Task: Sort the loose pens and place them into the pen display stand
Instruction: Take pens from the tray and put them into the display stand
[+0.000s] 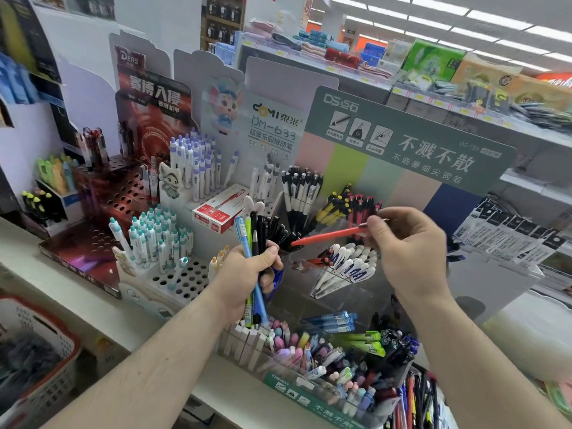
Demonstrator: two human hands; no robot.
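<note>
Upright, black pens [280, 232] crowding clear bin [337, 278]

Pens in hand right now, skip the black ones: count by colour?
red pen: 1, pinched by right hand
blue pen: 1, gripped in left hand
yellow-green pen: 1, same left hand
Total: 3

My view is bright and evenly lit. Light comes from the ceiling light strips [433, 23] at upper right, which are blown out to white. Shadows are soft and faint. Wide-angle distortion bends the shelves [402, 85] and the frame edges. The red pen [331, 236] shows motion blur. The basket [40, 360] at lower left is soft, as are distant goods.
</note>
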